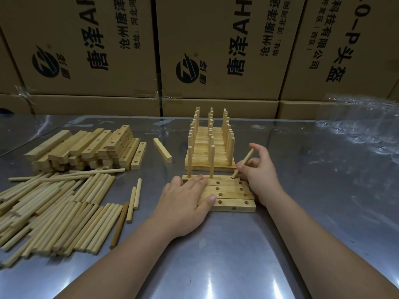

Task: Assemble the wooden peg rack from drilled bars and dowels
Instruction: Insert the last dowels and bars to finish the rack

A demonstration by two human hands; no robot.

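Several drilled wooden bars lie side by side on the metal table in front of me. Two dowels stand upright in the farthest bar's left and middle holes. My left hand lies flat on the left part of the bars, fingers straight, pressing them down. My right hand pinches a third dowel, tilted, with its lower tip at the farthest bar's right hole. Behind stands a finished stack of bars with three rows of upright pegs.
A pile of loose dowels covers the table's left front, with a stack of drilled bars behind it. One single bar lies between stack and rack. Cardboard boxes wall off the back. Clear plastic wrap lies at the right.
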